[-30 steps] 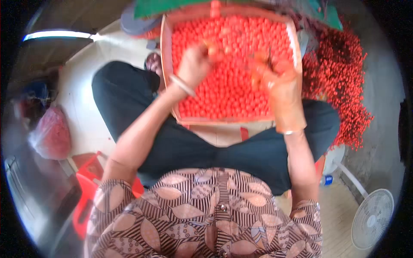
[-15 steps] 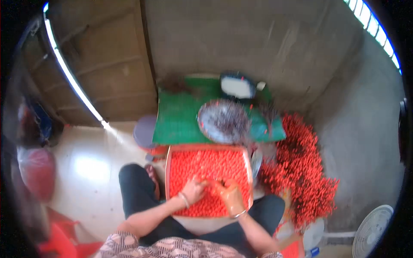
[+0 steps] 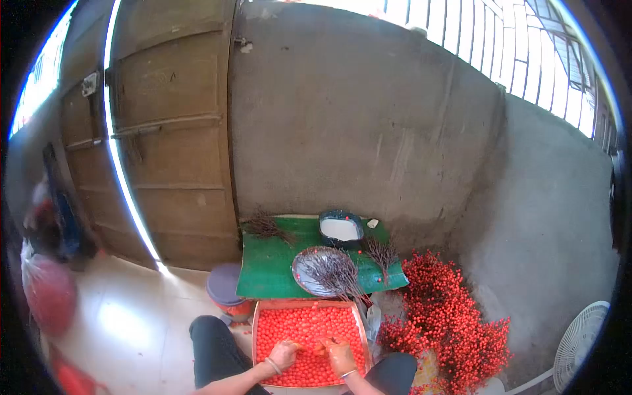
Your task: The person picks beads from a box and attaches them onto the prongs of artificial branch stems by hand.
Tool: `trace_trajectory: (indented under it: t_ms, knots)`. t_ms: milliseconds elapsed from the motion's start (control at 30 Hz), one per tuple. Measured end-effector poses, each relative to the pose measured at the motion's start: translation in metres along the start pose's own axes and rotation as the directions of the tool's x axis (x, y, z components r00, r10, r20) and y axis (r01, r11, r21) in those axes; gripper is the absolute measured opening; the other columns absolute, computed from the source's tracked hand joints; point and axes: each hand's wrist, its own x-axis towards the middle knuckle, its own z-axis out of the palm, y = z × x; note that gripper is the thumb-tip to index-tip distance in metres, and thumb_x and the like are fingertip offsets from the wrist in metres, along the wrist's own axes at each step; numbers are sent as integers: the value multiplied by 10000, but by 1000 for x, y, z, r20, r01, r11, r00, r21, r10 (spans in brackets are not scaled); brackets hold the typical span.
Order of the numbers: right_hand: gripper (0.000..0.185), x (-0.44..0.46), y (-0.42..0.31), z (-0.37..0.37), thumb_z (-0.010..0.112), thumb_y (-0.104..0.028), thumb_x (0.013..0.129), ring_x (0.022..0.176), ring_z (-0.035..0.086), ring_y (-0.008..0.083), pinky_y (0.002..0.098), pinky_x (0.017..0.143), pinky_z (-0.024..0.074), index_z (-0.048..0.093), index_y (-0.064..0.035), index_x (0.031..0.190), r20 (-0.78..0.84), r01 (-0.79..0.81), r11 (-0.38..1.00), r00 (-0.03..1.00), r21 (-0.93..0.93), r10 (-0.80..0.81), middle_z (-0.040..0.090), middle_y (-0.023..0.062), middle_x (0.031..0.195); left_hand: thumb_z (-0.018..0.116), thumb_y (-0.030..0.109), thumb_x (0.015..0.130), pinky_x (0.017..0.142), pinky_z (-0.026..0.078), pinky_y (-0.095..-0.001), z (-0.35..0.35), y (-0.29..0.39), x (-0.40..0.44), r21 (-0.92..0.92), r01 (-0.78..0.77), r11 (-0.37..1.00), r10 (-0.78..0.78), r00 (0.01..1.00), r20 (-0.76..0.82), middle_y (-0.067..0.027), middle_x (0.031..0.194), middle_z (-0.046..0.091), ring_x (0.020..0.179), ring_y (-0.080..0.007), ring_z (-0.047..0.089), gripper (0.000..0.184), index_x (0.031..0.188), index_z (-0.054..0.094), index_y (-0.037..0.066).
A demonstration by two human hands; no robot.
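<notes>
Left hand (image 3: 283, 354) over the front-left part of the box (image 3: 254, 339), right hand (image 3: 341, 357) over the front-right part, fingers on both curled in and bunched close together, can't tell if either pinches anything, too small. Red berries (image 3: 296, 322) fill the box edge to edge, right under both hands, the box sitting between the person's knees. Beyond its back edge, green sheet (image 3: 263, 270) carries a plate (image 3: 304, 266) of twigs near the front edge and a dish (image 3: 340, 215) toward the back edge; berry branches (image 3: 454, 316) piled off the box's right side.
</notes>
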Motion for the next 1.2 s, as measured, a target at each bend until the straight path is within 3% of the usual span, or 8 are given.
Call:
trace_trajectory:
  t_ms: [300, 500, 600, 833, 867, 1000, 1100, 1200]
  knots:
    - [179, -7, 3, -1, 511, -169, 871, 598, 571, 115, 246, 565, 479, 607, -19, 867, -58, 22, 999, 998, 44, -20, 605, 45, 727, 435, -23, 671, 719, 481, -373, -18, 9, -11, -152, 205, 967, -214, 976, -47, -155, 809, 622, 776, -299, 598, 287, 837, 652, 67]
    - [183, 0, 22, -7, 511, -181, 868, 586, 568, 115, 248, 555, 462, 606, -25, 857, -64, 10, 993, 998, 116, -3, 602, 42, 704, 427, -49, 665, 719, 490, -342, -19, 6, -13, -243, 221, 945, -259, 955, -141, -159, 805, 630, 771, -268, 619, 299, 823, 660, 50]
    - [176, 1, 21, -6, 520, -183, 863, 580, 566, 118, 246, 548, 454, 600, -26, 847, -61, -16, 989, 998, 148, 25, 602, 44, 700, 415, -55, 668, 719, 492, -331, -33, 20, -10, -277, 364, 889, -396, 915, -70, -154, 787, 635, 771, -251, 626, 304, 818, 661, 44]
    - [153, 2, 23, -7, 532, -178, 851, 556, 557, 119, 243, 528, 441, 584, -38, 818, -52, -55, 983, 997, 177, 65, 598, 41, 685, 402, -73, 697, 643, 489, -275, -27, -5, -12, -482, 285, 829, -452, 849, -274, -102, 719, 643, 678, -162, 616, 304, 842, 651, 23]
    - [146, 3, 26, -7, 536, -176, 847, 567, 559, 114, 240, 515, 435, 580, -43, 805, -45, -44, 982, 998, 186, 53, 596, 40, 681, 417, -70, 744, 645, 482, -259, -42, 7, -10, -481, 368, 796, -517, 826, -223, -78, 736, 634, 704, -141, 602, 261, 867, 633, 11]
    - [162, 2, 20, -4, 540, -186, 839, 575, 562, 120, 256, 524, 452, 588, -35, 805, -86, -48, 980, 994, 195, 66, 596, 43, 674, 465, -60, 792, 736, 462, -250, -64, 4, -1, -673, 180, 717, -517, 785, -341, -69, 876, 608, 815, -142, 573, 196, 941, 584, -16]
    - [196, 13, 38, -13, 533, -188, 838, 576, 566, 119, 250, 525, 459, 593, -7, 792, -10, 77, 986, 997, -146, -79, 598, 58, 689, 488, -43, 810, 820, 434, -250, -108, 42, 11, -652, 115, 750, -466, 791, -396, -85, 974, 583, 908, -147, 548, 204, 1000, 558, -25]
    - [222, 11, 32, -4, 516, -187, 844, 578, 570, 113, 233, 502, 451, 594, 10, 777, -66, -77, 994, 994, 77, 82, 605, 76, 712, 508, -41, 819, 832, 429, -248, -134, 69, 14, -755, 63, 652, -488, 797, -356, -82, 1003, 579, 921, -150, 548, 216, 1030, 549, -25]
